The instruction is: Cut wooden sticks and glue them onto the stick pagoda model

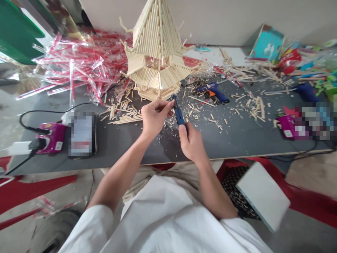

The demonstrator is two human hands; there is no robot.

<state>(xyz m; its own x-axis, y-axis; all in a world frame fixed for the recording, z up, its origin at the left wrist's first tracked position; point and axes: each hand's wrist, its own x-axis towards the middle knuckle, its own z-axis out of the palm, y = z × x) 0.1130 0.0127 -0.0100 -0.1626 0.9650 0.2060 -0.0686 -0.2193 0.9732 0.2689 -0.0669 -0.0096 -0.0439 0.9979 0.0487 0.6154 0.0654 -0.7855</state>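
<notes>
My right hand (193, 142) is wrapped round the handles of blue pliers (178, 111), which point up and away from me. Close to the jaws, my left hand (156, 117) has thumb and fingers pinched together; what they hold is too small and hidden to make out. Just beyond both hands stands a pagoda-like model (158, 73) built of thin pale wooden sticks, with a tall pointed roof and flared lower tiers. Loose wooden sticks (126, 120) lie beside my left wrist, and short cut bits are scattered round the pliers.
A blue glue gun (217, 94) lies right of the model, a second glue gun (306, 92) farther right. Red-and-clear plastic wrappers (86, 66) heap up at left. A phone (82, 135) and purple power strip (54, 137) with cables sit near the front edge.
</notes>
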